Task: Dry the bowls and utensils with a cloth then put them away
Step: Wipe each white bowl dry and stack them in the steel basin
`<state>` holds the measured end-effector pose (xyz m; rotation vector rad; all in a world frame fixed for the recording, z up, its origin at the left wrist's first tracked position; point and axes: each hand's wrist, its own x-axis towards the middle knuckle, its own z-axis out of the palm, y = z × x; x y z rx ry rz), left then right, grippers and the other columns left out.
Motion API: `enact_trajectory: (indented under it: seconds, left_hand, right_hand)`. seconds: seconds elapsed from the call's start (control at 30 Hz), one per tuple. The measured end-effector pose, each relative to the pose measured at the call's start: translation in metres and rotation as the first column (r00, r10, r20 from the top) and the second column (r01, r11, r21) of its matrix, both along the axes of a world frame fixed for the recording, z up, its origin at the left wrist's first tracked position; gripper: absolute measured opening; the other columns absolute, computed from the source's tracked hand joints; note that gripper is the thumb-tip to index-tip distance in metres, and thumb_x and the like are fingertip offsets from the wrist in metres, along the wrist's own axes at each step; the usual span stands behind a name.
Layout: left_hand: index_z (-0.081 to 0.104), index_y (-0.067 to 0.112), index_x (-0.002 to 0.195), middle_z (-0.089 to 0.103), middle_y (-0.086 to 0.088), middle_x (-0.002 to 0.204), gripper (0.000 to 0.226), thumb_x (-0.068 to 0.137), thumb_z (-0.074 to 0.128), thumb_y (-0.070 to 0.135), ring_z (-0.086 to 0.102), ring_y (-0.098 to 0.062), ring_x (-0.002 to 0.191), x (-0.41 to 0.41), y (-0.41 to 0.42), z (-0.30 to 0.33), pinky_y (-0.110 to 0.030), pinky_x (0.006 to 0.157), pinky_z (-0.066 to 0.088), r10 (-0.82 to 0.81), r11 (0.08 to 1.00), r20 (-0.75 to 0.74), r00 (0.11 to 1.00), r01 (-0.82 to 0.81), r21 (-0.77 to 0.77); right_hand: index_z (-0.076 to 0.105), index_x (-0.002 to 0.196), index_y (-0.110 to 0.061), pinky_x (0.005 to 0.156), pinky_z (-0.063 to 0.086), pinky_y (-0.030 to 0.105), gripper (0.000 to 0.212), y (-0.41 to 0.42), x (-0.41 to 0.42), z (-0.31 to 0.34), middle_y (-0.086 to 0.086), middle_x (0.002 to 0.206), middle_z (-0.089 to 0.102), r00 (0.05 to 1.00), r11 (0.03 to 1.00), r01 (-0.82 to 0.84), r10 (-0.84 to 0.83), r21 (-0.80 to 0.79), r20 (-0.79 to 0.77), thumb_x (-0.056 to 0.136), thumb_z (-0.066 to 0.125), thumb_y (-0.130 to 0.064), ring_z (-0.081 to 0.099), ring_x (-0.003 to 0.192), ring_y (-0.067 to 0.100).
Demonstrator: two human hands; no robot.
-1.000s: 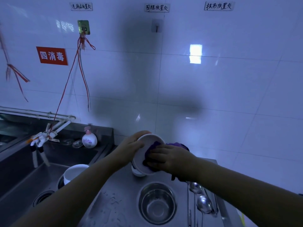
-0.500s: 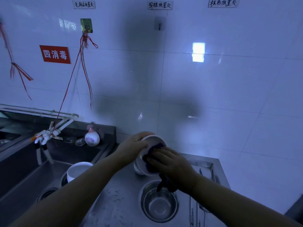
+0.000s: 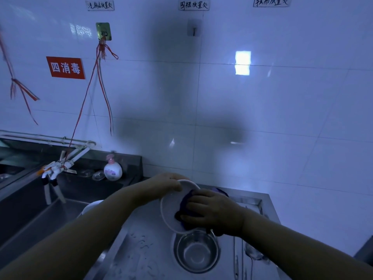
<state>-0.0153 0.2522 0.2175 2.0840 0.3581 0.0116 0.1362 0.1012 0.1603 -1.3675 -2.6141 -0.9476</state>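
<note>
The white bowl [image 3: 171,207] is up in the air over the steel worktop [image 3: 145,257], tipped on its side so its open face is pointing at me. My left hand [image 3: 161,185] is holding it by the top rim, with fingers curled over the edge. My right hand [image 3: 210,211] is pressing a purple cloth [image 3: 186,201] into the bowl, with the fingers bent around the cloth. Right under the bowl a shiny metal bowl [image 3: 194,251] is sitting on the worktop. A spoon [image 3: 254,253] is lying near it on the right, partly hidden by my arm. Another white bowl [image 3: 90,207] is waiting in the sink [image 3: 50,217] on my left. I think I am only drying the first bowl, so lots of the job is left to do. Here is what could go wrong. The bowl may be wet and slippery, and I am holding it by just one edge. If I am rubbing too hard with the cloth, it could be slipping out of my left hand and dropping onto the metal bowl below. The worktop looks wet too, so a dry bowl put down there would be getting wet again.
</note>
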Motion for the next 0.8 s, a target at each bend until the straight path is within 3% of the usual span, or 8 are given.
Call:
enact_trajectory:
  seconds: [0.1,0.2,0.3,0.37,0.43,0.6,0.7,0.8]
  left_hand:
    - [0.052,0.025,0.129,0.059,-0.005,0.126,0.044,0.088,0.044,0.039,0.055,-0.02,0.114,0.005,0.003,0.001,-0.041,0.1,0.044,0.04,0.974,0.009,0.999,-0.041,0.224]
    - [0.03,0.027,0.144,0.046,-0.001,0.14,0.054,0.095,0.044,0.043,0.043,-0.015,0.124,-0.001,0.007,-0.003,-0.028,0.099,0.034,0.069,0.745,0.116,0.991,-0.128,0.654]
    - [0.055,0.029,0.124,0.056,0.007,0.125,0.039,0.089,0.047,0.047,0.041,-0.01,0.123,-0.013,-0.001,-0.004,-0.024,0.099,0.023,-0.179,0.491,0.204,0.962,-0.092,0.866]
    - [0.067,0.029,0.102,0.067,0.009,0.107,0.031,0.088,0.043,0.044,0.051,-0.011,0.117,-0.016,-0.008,-0.004,-0.028,0.104,0.023,-0.352,0.322,0.142,0.925,-0.023,0.947]
    - [0.067,0.026,0.1,0.069,0.007,0.102,0.025,0.089,0.049,0.039,0.057,-0.011,0.109,-0.015,-0.011,-0.003,-0.028,0.108,0.024,-0.392,0.245,0.037,0.919,0.065,0.967]
    - [0.059,0.024,0.117,0.064,0.004,0.114,0.026,0.092,0.054,0.024,0.057,-0.015,0.105,-0.01,-0.014,-0.007,-0.028,0.093,0.041,-0.274,0.259,-0.057,0.96,0.13,0.957]
    - [0.066,0.025,0.105,0.067,0.007,0.098,0.018,0.09,0.057,0.025,0.059,-0.007,0.088,-0.015,-0.014,-0.011,-0.016,0.074,0.04,-0.118,0.586,0.158,0.98,-0.06,0.808]
    - [0.065,0.023,0.087,0.065,0.006,0.081,0.01,0.088,0.06,0.014,0.058,-0.004,0.073,-0.017,-0.017,-0.015,-0.01,0.063,0.042,0.171,0.919,0.266,0.948,-0.252,0.305]
  right_hand:
    - [0.067,0.116,-0.018,0.092,0.048,0.035,0.027,0.0,0.002,0.011,0.006,0.103,0.068,0.997,1.0,-0.017,0.017,-0.005,-0.079,0.094,0.051,-0.023,0.063,0.096,0.022]
    - [0.07,0.109,-0.018,0.079,0.055,0.032,0.031,-0.002,0.004,0.019,0.007,0.097,0.068,0.988,0.997,0.067,-0.072,-0.039,-0.139,0.078,0.07,-0.021,0.065,0.088,0.022]
    - [0.071,0.106,-0.015,0.072,0.057,0.033,0.043,-0.002,0.005,0.023,0.009,0.095,0.069,0.957,0.99,0.114,-0.132,-0.083,-0.259,0.065,0.084,-0.012,0.066,0.083,0.022]
    - [0.07,0.107,-0.014,0.073,0.056,0.032,0.044,-0.002,0.006,0.025,0.009,0.095,0.069,0.946,0.99,0.108,-0.13,-0.088,-0.298,0.065,0.084,-0.009,0.066,0.083,0.022]
    - [0.069,0.107,-0.012,0.073,0.056,0.033,0.043,-0.003,0.007,0.027,0.009,0.095,0.068,0.932,0.989,0.115,-0.14,-0.092,-0.334,0.067,0.083,-0.007,0.065,0.084,0.022]
    - [0.067,0.112,-0.006,0.081,0.054,0.033,0.037,-0.009,0.01,0.025,0.015,0.103,0.065,0.908,0.988,0.155,-0.151,-0.022,-0.391,0.076,0.077,-0.01,0.062,0.092,0.026]
    - [0.059,0.121,-0.005,0.092,0.05,0.032,0.044,-0.012,0.011,0.024,0.017,0.114,0.062,0.822,0.958,0.263,-0.162,0.112,-0.545,0.08,0.072,-0.007,0.06,0.102,0.027]
    - [0.055,0.126,-0.003,0.096,0.048,0.031,0.049,-0.012,0.014,0.028,0.015,0.118,0.059,0.541,0.877,0.449,-0.116,0.17,-0.833,0.079,0.066,0.009,0.057,0.107,0.022]
